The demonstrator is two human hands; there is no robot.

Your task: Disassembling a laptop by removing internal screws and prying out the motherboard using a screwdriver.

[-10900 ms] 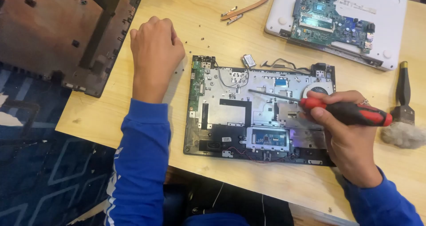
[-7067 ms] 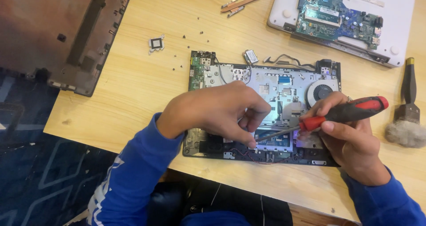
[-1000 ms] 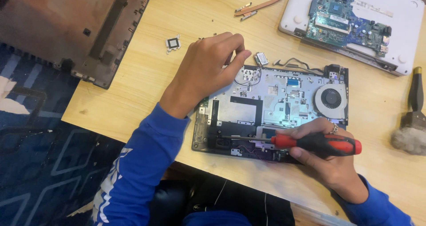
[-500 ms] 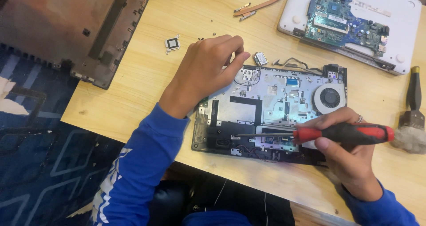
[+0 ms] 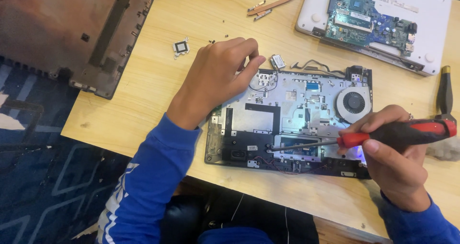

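An opened laptop base point(image 5: 292, 105) lies on the wooden table point(image 5: 143, 90), its grey metal frame and round fan point(image 5: 353, 103) exposed. My left hand point(image 5: 215, 78) rests on the base's upper left corner, fingers curled and pinched together near the top edge; whether it holds a small screw I cannot tell. My right hand point(image 5: 395, 153) grips a red and black screwdriver point(image 5: 383, 134), whose shaft runs left with its tip at the lower middle of the base.
A white laptop shell with a green circuit board point(image 5: 378, 18) sits at the back right. A dark laptop cover point(image 5: 72, 33) lies at the back left. A small square chip bracket point(image 5: 181, 47), loose screws, a copper heat pipe point(image 5: 273, 3) and a brush point(image 5: 445, 100) lie around.
My right hand has slid right and up a little with the screwdriver, tip still on the lower part of the base. My left hand stays at the upper left corner.
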